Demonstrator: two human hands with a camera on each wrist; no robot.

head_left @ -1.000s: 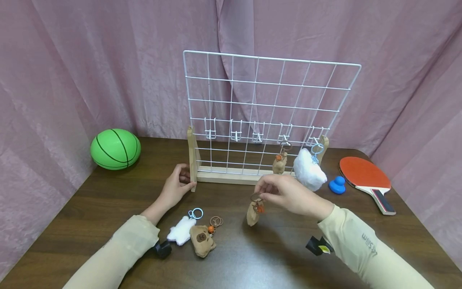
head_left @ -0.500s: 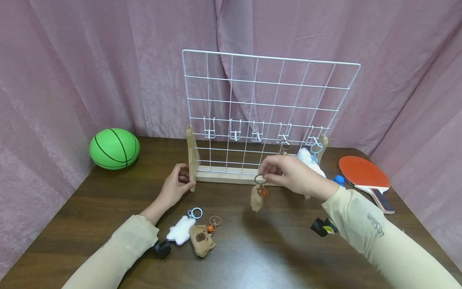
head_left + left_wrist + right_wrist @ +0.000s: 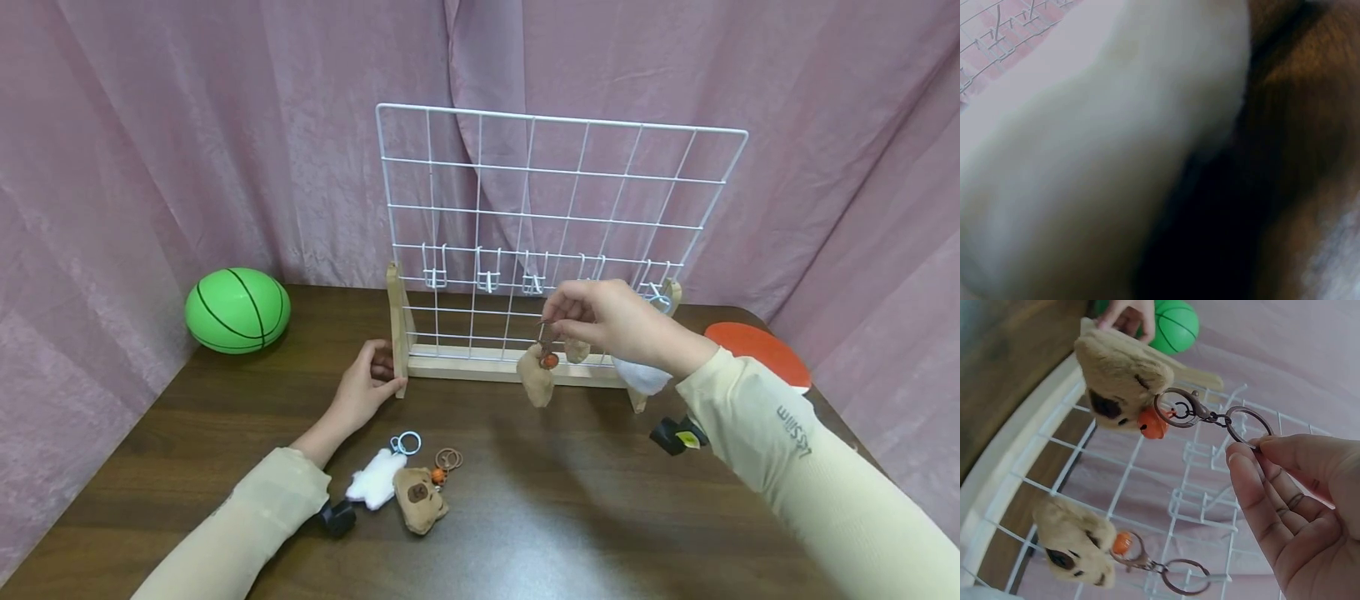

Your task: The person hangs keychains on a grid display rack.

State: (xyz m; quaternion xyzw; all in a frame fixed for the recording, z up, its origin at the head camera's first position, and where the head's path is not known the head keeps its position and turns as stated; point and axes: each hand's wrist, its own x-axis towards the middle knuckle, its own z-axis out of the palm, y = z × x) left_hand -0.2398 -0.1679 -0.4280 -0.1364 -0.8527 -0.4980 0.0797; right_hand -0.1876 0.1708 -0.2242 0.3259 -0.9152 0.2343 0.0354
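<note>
A person's right hand [image 3: 606, 321] pinches the metal ring [image 3: 1261, 416] of a brown plush keychain [image 3: 536, 382], thumb and fingertips together on it, the toy dangling before the white wire rack [image 3: 472, 364], right of its middle. The left hand [image 3: 362, 387] is clamped on the wooden upright [image 3: 396, 325] at the rack's left end. A second brown keychain [image 3: 1072, 540] hangs on the rack behind the right hand; a partly hidden white keychain [image 3: 642, 376] hangs near its right end. In front of the rack, toward its left, a white plush charm [image 3: 377, 478] and a bear-faced charm [image 3: 420, 502] lie side by side. A green ball [image 3: 237, 310] sits left of the rack
</note>
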